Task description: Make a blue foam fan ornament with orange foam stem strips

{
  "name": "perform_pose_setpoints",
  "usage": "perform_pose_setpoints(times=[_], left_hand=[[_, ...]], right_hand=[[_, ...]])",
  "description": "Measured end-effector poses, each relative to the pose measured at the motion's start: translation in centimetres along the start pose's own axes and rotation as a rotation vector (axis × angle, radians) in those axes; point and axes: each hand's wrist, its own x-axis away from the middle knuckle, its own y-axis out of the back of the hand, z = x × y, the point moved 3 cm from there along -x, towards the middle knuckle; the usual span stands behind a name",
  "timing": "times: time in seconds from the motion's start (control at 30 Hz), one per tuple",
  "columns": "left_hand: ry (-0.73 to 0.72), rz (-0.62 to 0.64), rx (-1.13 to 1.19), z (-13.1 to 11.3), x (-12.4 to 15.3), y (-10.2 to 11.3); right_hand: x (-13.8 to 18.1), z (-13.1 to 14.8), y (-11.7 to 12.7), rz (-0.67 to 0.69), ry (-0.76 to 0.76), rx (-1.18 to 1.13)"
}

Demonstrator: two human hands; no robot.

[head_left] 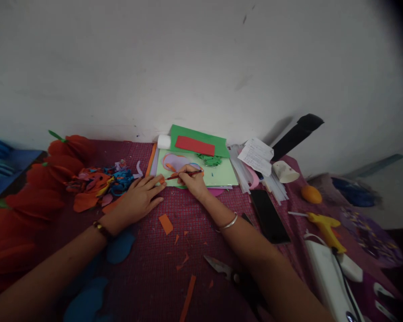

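Note:
My right hand [192, 180] is closed round a red pencil [184, 175] whose tip rests on a small orange paper piece at the edge of a light green sheet [221, 175]. A lilac heart-like shape [176, 161] lies on that sheet just beyond the pencil. My left hand [141, 197] lies flat with fingers spread, its fingertips pressing the orange piece beside the pencil tip. A darker green sheet [201, 134] with a red strip [195, 145] sits behind, against the wall.
Scissors [223, 268] and orange scraps [166, 223] lie near me on the maroon cloth [147, 277]. A black phone [268, 215], yellow glue gun [325, 226], glue sticks [242, 174] and an orange fruit [311, 194] are right. Red paper flowers [58, 165] and coloured scraps [102, 181] are left.

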Motion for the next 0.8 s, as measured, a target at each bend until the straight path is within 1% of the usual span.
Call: perform_pose_setpoints(times=[0.27,0.5,0.7,0.8], left_hand=[[-0.014,0.002,0.053,0.33,-0.17,0.09],[-0.025,0.019,0.018,0.39,-0.17,-0.18],[-0.036,0.008,0.027,0.15,-0.19,0.04],[-0.036,0.004,0.039,0.14,-0.16,0.01]], right_hand=[[-0.04,-0.34,-0.32,0.035,-0.002,0.030],[-0.05,-0.41,-0.23,0.061,0.000,0.063],[-0.05,-0.12,-0.11,0.085,-0.021,0.030],[-0.10,-0.11,-0.09,0.073,-0.038,0.007]])
